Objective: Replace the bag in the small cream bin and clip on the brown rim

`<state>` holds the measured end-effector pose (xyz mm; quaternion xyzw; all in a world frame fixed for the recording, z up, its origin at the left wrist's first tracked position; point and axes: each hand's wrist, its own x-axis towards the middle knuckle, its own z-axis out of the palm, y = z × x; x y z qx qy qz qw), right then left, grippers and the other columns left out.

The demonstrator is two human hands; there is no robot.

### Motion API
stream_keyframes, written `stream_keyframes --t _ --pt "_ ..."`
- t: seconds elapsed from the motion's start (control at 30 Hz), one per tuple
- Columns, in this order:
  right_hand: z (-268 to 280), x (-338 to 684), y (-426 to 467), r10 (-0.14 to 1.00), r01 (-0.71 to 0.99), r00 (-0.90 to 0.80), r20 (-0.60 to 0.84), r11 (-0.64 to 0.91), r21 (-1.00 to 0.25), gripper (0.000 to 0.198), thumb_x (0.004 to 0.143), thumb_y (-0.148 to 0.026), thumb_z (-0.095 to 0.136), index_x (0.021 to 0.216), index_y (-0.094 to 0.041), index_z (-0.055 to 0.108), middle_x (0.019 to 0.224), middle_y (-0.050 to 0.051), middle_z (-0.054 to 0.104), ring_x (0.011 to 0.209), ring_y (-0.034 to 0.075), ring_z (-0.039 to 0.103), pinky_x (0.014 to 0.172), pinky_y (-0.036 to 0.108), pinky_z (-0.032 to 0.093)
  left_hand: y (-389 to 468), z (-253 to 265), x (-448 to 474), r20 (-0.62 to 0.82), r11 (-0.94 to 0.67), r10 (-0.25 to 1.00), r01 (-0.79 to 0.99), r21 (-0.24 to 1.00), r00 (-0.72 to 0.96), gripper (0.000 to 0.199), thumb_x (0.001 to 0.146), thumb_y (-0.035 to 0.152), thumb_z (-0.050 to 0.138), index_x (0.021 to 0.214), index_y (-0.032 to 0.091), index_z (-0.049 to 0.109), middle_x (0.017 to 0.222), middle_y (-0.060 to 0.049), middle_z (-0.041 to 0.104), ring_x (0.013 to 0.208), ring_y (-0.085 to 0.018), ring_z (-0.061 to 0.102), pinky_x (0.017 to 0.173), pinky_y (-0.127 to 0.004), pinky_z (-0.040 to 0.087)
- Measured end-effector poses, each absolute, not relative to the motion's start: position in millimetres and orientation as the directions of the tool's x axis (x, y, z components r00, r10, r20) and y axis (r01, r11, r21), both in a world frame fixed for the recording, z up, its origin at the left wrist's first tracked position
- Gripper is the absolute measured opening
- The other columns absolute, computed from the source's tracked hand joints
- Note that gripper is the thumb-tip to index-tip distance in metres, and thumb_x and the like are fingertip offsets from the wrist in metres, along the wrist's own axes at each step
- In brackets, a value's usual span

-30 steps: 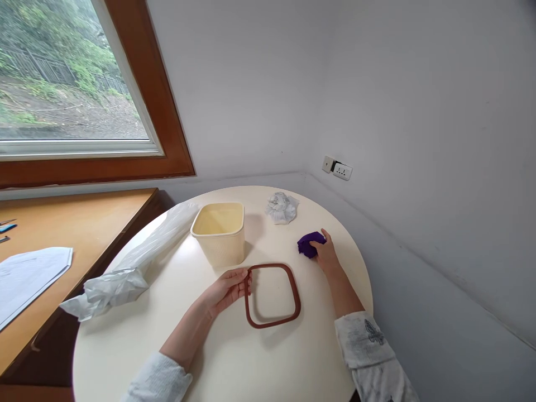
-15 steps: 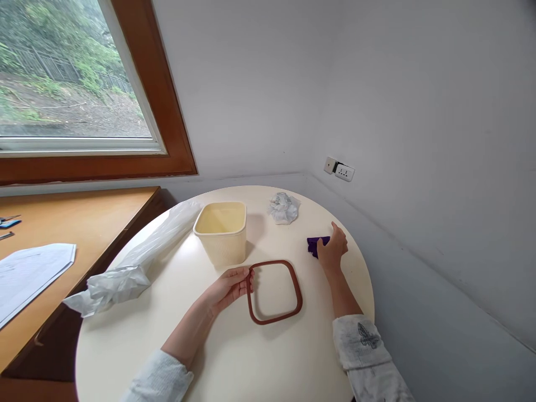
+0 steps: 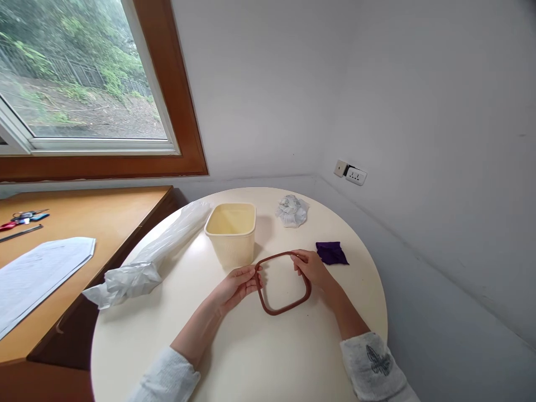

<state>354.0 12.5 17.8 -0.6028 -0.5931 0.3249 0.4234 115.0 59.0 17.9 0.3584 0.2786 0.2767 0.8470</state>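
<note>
A brown, rounded-square ring (image 3: 288,308) is held between both hands above the white round table (image 3: 268,357). My left hand (image 3: 239,286) pinches its left side. At the upper right corner, my right hand (image 3: 310,268) has its fingers closed on the rim. Just behind the ring stands a cream-coloured plastic bin (image 3: 231,243), upright, its opening facing up. A dark purple cloth (image 3: 332,253) lies flat on the table, beyond my right hand and apart from it.
Toward the back of the table sits a crumpled whitish plastic bag (image 3: 292,210). A long clear plastic bag (image 3: 159,251) stretches along the left edge. On the wooden desk (image 3: 121,204) at left are papers (image 3: 46,268), keys (image 3: 29,216) and a dark thin stick (image 3: 20,233).
My right hand has let go of the purple cloth, moved left and taken hold of the ring. The cloth stays on the table. The view has shifted slightly left.
</note>
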Motion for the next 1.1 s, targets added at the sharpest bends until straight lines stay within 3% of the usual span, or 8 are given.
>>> stream_keyframes --t 0.1,0.2,0.47,0.7,0.83,0.93,1.0,1.1 --pt "19.1 362.6 14.8 0.967 0.547 0.215 0.136 -0.003 -0.837 0.031 0.081 -0.040 0.044 0.069 -0.018 0.061 0.052 -0.003 0.053 0.046 0.010 0.047 0.050 0.022 0.037 58.0 21.1 116.1 -0.287 0.603 0.649 -0.247 0.758 0.705 0.026 0.082 0.018 0.056 0.104 0.005 0.062 0.096 -0.015 0.066 0.093 -0.021 0.062 0.094 -0.037 0.041" --pt "16.5 379.5 17.0 0.916 0.587 0.367 0.162 -0.093 -0.804 0.033 0.081 -0.041 0.041 0.069 -0.018 0.062 0.050 -0.001 0.055 0.049 0.013 0.049 0.054 0.024 0.037 57.8 22.0 115.8 -0.310 0.617 0.651 -0.245 0.747 0.693 0.028 0.082 0.020 0.056 0.106 0.006 0.061 0.098 -0.016 0.066 0.097 -0.023 0.061 0.097 -0.038 0.040" --pt "4.2 434.1 6.2 0.655 0.578 0.728 0.202 -0.428 -0.695 0.038 0.081 -0.041 0.034 0.092 -0.019 0.064 0.083 0.009 0.066 0.073 0.022 0.057 0.062 0.030 0.040 59.6 15.5 113.9 -0.319 0.604 0.657 -0.223 0.765 0.684 0.020 0.082 0.020 0.057 0.095 0.007 0.064 0.079 -0.010 0.066 0.075 -0.016 0.062 0.081 -0.032 0.048" --pt "-5.6 440.7 7.2 0.611 0.619 0.754 0.241 -0.538 -0.572 0.036 0.077 -0.036 0.041 0.097 -0.018 0.064 0.098 0.013 0.062 0.094 0.031 0.051 0.082 0.045 0.034 58.1 19.4 112.9 -0.290 0.573 0.655 -0.208 0.793 0.698 0.021 0.080 0.024 0.060 0.094 0.009 0.064 0.078 -0.009 0.064 0.074 -0.015 0.061 0.079 -0.031 0.047" --pt "-8.0 439.6 5.4 0.593 0.633 0.754 0.284 -0.540 -0.554 0.044 0.074 -0.036 0.043 0.112 -0.017 0.057 0.109 0.017 0.055 0.103 0.035 0.045 0.083 0.049 0.032 52.7 24.5 111.6 -0.239 0.508 0.627 -0.156 0.847 0.742 0.023 0.078 0.029 0.062 0.091 0.010 0.065 0.076 -0.007 0.062 0.071 -0.015 0.060 0.078 -0.032 0.046" --pt "-5.5 435.4 4.1 0.556 0.659 0.746 0.367 -0.537 -0.527 0.042 0.074 -0.033 0.043 0.110 -0.018 0.057 0.111 0.016 0.054 0.103 0.035 0.045 0.082 0.048 0.032 48.7 31.8 108.3 -0.183 0.417 0.630 -0.130 0.900 0.755 0.019 0.075 0.030 0.065 0.081 0.012 0.065 0.068 -0.005 0.059 0.065 -0.014 0.058 0.073 -0.033 0.047" --pt "-1.7 428.6 4.3 0.539 0.682 0.729 0.422 -0.515 -0.520 0.036 0.074 -0.029 0.042 0.104 -0.019 0.060 0.109 0.014 0.055 0.101 0.033 0.046 0.081 0.046 0.033 48.5 40.3 101.6 -0.154 0.370 0.582 -0.091 0.925 0.798 0.017 0.073 0.030 0.066 0.075 0.013 0.064 0.064 -0.004 0.058 0.062 -0.014 0.057 0.070 -0.034 0.048" --pt "4.6 411.6 6.9 0.547 0.741 0.669 0.504 -0.428 -0.518 0.031 0.075 -0.025 0.040 0.095 -0.019 0.063 0.104 0.012 0.056 0.097 0.030 0.048 0.081 0.044 0.033 52.8 54.8 80.2 -0.175 0.293 0.395 0.057 0.955 0.902 0.018 0.071 0.032 0.068 0.073 0.014 0.067 0.065 -0.007 0.063 0.062 -0.018 0.060 0.069 -0.036 0.047"
